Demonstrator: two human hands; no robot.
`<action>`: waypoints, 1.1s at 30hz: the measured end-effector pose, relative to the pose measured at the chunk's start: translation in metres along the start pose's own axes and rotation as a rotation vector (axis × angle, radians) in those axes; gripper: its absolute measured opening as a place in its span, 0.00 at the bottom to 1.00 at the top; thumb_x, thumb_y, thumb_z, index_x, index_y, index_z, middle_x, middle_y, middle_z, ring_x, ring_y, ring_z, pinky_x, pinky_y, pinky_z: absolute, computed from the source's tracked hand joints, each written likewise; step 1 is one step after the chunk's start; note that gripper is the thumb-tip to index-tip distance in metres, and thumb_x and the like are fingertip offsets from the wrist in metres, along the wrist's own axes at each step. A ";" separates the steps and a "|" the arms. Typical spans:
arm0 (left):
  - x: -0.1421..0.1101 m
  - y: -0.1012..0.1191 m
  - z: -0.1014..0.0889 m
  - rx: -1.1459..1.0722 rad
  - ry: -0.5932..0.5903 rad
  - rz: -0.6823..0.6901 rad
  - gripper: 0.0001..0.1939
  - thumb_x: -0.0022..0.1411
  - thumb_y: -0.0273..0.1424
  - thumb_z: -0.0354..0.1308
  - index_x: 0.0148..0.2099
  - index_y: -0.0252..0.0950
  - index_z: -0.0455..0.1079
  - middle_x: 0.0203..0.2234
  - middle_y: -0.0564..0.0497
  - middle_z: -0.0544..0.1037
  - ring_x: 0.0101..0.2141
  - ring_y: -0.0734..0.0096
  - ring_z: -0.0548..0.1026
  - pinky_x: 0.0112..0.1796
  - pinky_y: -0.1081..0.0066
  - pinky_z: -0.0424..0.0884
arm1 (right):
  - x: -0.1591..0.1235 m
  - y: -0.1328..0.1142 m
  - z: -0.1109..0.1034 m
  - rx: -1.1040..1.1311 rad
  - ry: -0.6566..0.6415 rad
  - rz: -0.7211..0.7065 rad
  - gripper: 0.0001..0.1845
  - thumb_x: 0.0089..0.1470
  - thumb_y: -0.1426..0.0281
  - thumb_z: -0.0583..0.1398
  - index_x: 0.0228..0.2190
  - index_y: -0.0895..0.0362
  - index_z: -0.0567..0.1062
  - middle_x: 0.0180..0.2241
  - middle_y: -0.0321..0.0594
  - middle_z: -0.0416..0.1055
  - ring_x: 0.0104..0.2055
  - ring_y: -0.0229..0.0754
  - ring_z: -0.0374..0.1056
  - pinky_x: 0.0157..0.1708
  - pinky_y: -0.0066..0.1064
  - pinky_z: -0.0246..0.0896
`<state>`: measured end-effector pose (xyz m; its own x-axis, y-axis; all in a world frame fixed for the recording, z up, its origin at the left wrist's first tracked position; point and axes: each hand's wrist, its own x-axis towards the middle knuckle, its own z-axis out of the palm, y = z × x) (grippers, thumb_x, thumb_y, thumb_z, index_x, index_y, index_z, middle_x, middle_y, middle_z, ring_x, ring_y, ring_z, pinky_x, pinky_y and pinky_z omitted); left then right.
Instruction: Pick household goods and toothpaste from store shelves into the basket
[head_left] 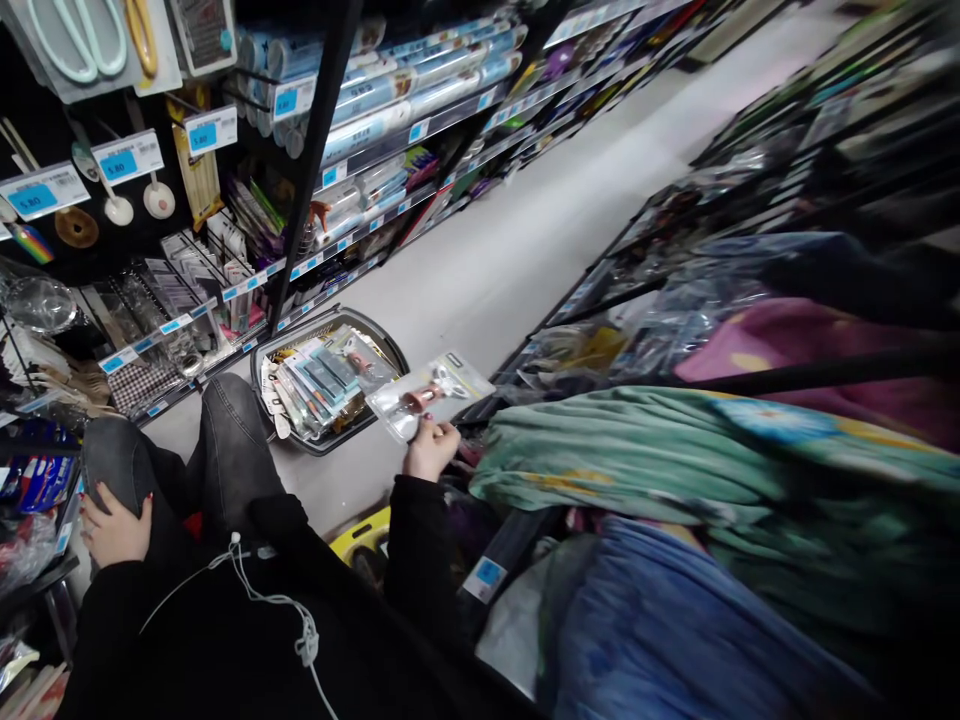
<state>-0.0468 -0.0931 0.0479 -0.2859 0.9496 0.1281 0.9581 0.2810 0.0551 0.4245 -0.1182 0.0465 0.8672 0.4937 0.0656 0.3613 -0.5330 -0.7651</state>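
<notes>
My right hand (431,450) is closed on the near edge of a clear blister pack (429,392). Inside the pack is a brown and silvery tool whose exact kind I cannot make out. The pack is held flat, just right of a dark shopping basket (330,445) on the floor. Several packaged goods (330,380) fill the basket, with another brown item in clear packaging near its right side. My left hand (116,525) rests on my left knee with its fingers spread, holding nothing.
Shelves of packaged kitchen tools (187,270) and rolls (412,90) line the left, edged with price tags (127,157). On the right, green cloth (622,450) and blue cloth (675,620) bulge from a rack. A pale aisle floor (480,260) runs between. White earphone cable (285,600) lies over my dark clothing.
</notes>
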 end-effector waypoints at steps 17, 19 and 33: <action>0.001 0.005 0.003 0.084 0.009 0.002 0.44 0.61 0.53 0.43 0.68 0.25 0.42 0.61 0.25 0.51 0.55 0.33 0.60 0.47 0.47 0.62 | 0.156 -0.017 0.094 -0.552 -0.506 -0.229 0.11 0.55 0.70 0.56 0.41 0.59 0.71 0.37 0.50 0.74 0.39 0.46 0.69 0.40 0.34 0.60; 0.002 0.005 0.003 0.080 0.004 -0.006 0.45 0.61 0.53 0.44 0.68 0.25 0.42 0.62 0.25 0.51 0.56 0.33 0.60 0.47 0.46 0.62 | 0.153 -0.016 0.099 -0.596 -0.500 -0.231 0.12 0.57 0.70 0.54 0.43 0.59 0.71 0.40 0.51 0.73 0.41 0.47 0.69 0.41 0.34 0.60; 0.003 0.005 0.007 0.049 0.006 -0.009 0.43 0.60 0.49 0.48 0.68 0.26 0.42 0.62 0.24 0.51 0.58 0.35 0.57 0.49 0.42 0.60 | 0.146 -0.030 0.092 -0.667 -0.507 -0.263 0.16 0.57 0.68 0.55 0.45 0.63 0.70 0.44 0.55 0.71 0.43 0.47 0.69 0.42 0.33 0.61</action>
<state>-0.0426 -0.0880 0.0418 -0.2941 0.9464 0.1336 0.9552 0.2957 0.0081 0.5091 0.0329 0.0203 0.5279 0.8184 -0.2269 0.7907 -0.5711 -0.2206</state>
